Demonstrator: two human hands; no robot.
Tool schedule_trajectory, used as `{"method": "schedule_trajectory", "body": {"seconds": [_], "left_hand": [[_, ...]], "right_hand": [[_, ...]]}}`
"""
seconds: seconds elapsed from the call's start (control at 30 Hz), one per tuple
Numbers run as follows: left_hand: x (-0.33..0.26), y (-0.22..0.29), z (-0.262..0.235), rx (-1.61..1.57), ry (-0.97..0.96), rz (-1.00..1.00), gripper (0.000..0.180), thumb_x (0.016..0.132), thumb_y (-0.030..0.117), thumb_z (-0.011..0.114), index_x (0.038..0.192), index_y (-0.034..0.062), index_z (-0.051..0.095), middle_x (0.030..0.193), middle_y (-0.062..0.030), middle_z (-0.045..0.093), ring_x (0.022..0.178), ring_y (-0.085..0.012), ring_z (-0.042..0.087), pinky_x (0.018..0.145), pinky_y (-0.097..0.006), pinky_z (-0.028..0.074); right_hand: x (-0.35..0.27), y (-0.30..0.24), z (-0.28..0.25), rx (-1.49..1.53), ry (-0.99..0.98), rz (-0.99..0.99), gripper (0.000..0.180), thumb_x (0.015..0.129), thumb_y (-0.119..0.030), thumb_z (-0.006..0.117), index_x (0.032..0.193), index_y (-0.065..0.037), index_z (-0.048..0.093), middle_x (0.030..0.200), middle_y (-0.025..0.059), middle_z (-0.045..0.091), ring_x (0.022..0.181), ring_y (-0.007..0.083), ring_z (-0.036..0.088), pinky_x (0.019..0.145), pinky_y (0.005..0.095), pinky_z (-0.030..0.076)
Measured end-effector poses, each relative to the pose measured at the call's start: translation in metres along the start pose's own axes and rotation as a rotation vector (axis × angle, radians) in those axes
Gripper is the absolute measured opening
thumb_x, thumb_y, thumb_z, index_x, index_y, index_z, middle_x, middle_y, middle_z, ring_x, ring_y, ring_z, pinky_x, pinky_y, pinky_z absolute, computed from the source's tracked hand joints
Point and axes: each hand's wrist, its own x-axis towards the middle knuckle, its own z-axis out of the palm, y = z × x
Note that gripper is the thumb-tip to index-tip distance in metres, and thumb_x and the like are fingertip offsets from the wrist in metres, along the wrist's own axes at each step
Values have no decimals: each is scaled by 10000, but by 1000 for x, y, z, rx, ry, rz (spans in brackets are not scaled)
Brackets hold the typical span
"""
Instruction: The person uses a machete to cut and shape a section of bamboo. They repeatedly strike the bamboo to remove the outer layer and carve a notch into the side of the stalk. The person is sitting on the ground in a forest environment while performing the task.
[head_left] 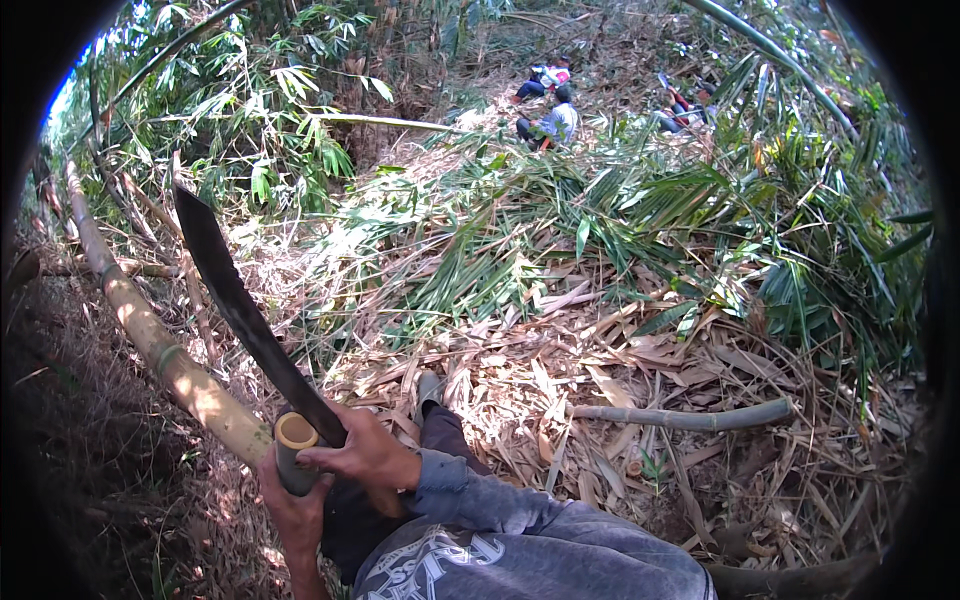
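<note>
Dappled sun on leaf litter (525,378); lower left dim; black fisheye rim.

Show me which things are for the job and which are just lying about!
Part of the job in hand:
- machete, in the right hand
- short bamboo piece, in the left hand

Seem to be just lying about:
- long bamboo stick on the ground, at the right
- dry leaves
- heap of green leaves farther off

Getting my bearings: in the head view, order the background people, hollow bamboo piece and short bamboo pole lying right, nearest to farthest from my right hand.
1. Hollow bamboo piece, touching your right hand.
2. Short bamboo pole, on the ground, right.
3. Background people, upper middle and right.
</note>
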Motion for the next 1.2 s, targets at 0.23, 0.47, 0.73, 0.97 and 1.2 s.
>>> {"method": "schedule_trajectory", "body": {"seconds": [0.23, 0.47, 0.73, 0.97, 1.2], "left_hand": [[-1, 5, -1, -46, 23, -17, 800, 633, -22, 837, 1341, 5, 465, 1233, -151, 546, 1155, -300, 543, 1008, -430, 425], [-2, -1, 2, -92, 45, -42, 819, 645, -20, 845, 1361, 6, 449, 1251, -158, 565, 1167, -285, 557, 1019, -411, 430], [1, 11, 0, -128, -21, -71, 846, 657, -1, 853, 1390, -5, 432, 1248, -184, 596, 1134, -287, 599, 974, -409, 478], [-1, 16, 17, -33, 37, -21, 863, 662, 49, 877, 1398, -6, 431, 1267, -189, 586, 1139, -296, 598, 982, -416, 478], [6, 25, 10, -113, -65, -87, 851, 683, 88, 879, 1403, -3, 434, 1297, -183, 572, 1195, -280, 573, 1022, -389, 460]], "right_hand": [[4, -13, -1, 26, -39, 8, 527, 830, -110, 791, 1264, 59, 545, 1032, 112, 702, 912, 122, 655, 795, 291, 545], [6, -17, -4, -42, -91, -27, 632, 830, -125, 796, 1353, 57, 490, 1011, 89, 710, 881, 83, 640, 734, 267, 541], [8, -6, -7, -38, -88, -58, 651, 820, -117, 808, 1357, 56, 483, 1089, 93, 686, 978, 103, 615, 843, 284, 528], [3, -17, -10, 28, 56, 12, 627, 790, -103, 832, 1306, 43, 506, 1140, 81, 657, 1026, 108, 607, 898, 283, 517], [12, -8, -19, 55, 8, 73, 577, 792, -104, 829, 1271, 10, 528, 1098, 59, 657, 981, 105, 620, 844, 276, 528]]}}
